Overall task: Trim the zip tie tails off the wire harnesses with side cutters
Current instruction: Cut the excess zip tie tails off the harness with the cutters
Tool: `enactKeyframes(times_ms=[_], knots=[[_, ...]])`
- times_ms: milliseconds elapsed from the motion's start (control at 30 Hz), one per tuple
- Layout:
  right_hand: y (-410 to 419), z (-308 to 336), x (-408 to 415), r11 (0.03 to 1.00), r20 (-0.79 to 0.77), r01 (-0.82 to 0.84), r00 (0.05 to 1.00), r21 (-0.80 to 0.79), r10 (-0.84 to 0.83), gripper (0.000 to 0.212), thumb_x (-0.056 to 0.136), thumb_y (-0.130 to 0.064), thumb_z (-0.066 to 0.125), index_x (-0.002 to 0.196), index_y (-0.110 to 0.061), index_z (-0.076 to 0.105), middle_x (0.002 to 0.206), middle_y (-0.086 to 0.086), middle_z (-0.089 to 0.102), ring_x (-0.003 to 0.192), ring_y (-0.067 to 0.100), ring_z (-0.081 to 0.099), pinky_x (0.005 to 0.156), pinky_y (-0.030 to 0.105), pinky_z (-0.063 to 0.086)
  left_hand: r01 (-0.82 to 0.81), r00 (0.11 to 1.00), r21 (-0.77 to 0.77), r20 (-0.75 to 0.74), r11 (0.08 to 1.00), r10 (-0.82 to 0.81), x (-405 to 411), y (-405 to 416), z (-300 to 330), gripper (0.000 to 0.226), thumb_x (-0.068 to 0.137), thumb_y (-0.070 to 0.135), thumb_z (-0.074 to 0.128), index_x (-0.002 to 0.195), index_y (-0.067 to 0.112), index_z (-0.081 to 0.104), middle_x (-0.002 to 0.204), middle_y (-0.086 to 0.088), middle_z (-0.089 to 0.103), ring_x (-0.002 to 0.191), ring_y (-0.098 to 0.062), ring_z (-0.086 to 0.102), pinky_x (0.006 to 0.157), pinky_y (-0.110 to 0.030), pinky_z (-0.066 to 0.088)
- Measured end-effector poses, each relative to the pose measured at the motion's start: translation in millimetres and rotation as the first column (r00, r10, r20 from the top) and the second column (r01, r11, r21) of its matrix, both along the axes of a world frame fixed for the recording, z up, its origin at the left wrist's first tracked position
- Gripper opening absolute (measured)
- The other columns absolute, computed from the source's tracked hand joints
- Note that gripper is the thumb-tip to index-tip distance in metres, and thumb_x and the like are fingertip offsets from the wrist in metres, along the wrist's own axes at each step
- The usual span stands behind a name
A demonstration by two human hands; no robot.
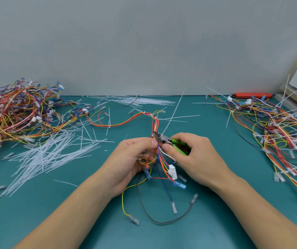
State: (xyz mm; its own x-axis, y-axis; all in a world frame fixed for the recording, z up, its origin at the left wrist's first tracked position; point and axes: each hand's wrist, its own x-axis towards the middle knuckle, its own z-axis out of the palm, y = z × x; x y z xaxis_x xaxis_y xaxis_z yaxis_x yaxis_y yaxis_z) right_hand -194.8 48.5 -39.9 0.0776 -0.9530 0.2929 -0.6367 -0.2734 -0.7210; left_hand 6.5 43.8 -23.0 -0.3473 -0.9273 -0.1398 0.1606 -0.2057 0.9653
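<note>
We've got the wire harness (155,155) pinched in our left hand (135,157) mid-table (72,218), right hand (196,157) wrapped round the green-handled side cutters (165,140), metal tips at a thin white zip tie tail (172,112). Tangled harness piles (18,112) crowd both edges, and slick cut tails (48,157) lie scattered left, so bare teal surface is only near us.

No text, label, brand or number can be read anywhere; any print on the small connectors is perhaps too blurred.

Two bare forearms — no sleeves, left hand (135,155), right hand (194,153)
</note>
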Motion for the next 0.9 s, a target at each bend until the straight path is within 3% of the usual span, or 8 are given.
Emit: enactKeyframes(times_ms=[200,333,467,533,633,900], knots=[[1.0,6.6,-5.0,0.999,0.045,-0.038,0.998,0.034,0.037,0.054,0.082,-0.077,0.06,0.08,-0.024,0.065,0.05,-0.01,0.046,0.05,0.008,0.037,0.054,0.03,0.031,0.004,1.0,0.011,-0.015,1.0,-0.004,0.2,0.6,1.2,0.013,0.08,0.028,0.069,0.08,0.018,0.077,0.074,0.0,0.062,0.062,-0.012,0.053,0.053,-0.024,0.04],[1.4,4.3,-5.7,0.999,0.053,-0.037,0.998,0.032,0.036,0.052,0.082,-0.077,0.061,0.08,-0.025,0.064,0.049,-0.01,0.042,0.05,0.009,0.034,0.054,0.03,0.03,0.003,1.0,0.005,0.0,1.0,-0.003,-0.5,1.0,1.4,0.013,0.08,0.028,0.069,0.079,0.018,0.077,0.072,0.0,0.06,0.062,-0.011,0.052,0.054,-0.024,0.039],[0.7,1.5,-2.9,1.0,0.031,-0.02,0.999,-0.01,0.02,0.046,0.082,-0.075,0.062,0.083,-0.03,0.066,0.06,-0.008,0.053,0.056,0.01,0.045,0.057,0.037,0.043,0.015,1.0,-0.004,0.002,1.0,-0.015,0.0,0.8,1.4,0.015,0.08,0.029,0.068,0.075,0.019,0.077,0.071,0.001,0.06,0.062,-0.012,0.051,0.055,-0.026,0.038],[0.7,0.6,-1.4,0.999,0.024,-0.009,1.0,-0.033,0.01,0.041,0.082,-0.073,0.063,0.087,-0.033,0.067,0.075,-0.011,0.063,0.071,0.009,0.058,0.066,0.038,0.051,0.02,1.0,-0.01,0.002,1.0,-0.02,0.0,0.4,0.9,0.015,0.081,0.029,0.067,0.078,0.018,0.078,0.072,0.0,0.06,0.062,-0.012,0.051,0.056,-0.026,0.038],[0.2,-0.2,-1.1,0.998,-0.002,-0.007,1.0,-0.054,0.006,0.042,0.082,-0.074,0.06,0.093,-0.035,0.07,0.087,-0.017,0.067,0.089,0.006,0.062,0.077,0.031,0.052,0.019,1.0,-0.011,0.012,1.0,-0.019,-0.4,0.2,0.4,0.018,0.081,0.03,0.067,0.084,0.017,0.08,0.076,-0.002,0.059,0.064,-0.012,0.05,0.056,-0.025,0.038],[0.0,0.3,-1.4,0.999,-0.01,-0.016,1.0,-0.034,0.015,0.047,0.084,-0.076,0.057,0.097,-0.034,0.072,0.088,-0.014,0.069,0.087,0.008,0.062,0.075,0.031,0.052,0.011,1.0,-0.006,0.009,1.0,-0.011,-0.1,1.5,1.7,0.017,0.081,0.029,0.067,0.084,0.016,0.078,0.075,-0.003,0.058,0.063,-0.012,0.051,0.055,-0.025,0.038]])
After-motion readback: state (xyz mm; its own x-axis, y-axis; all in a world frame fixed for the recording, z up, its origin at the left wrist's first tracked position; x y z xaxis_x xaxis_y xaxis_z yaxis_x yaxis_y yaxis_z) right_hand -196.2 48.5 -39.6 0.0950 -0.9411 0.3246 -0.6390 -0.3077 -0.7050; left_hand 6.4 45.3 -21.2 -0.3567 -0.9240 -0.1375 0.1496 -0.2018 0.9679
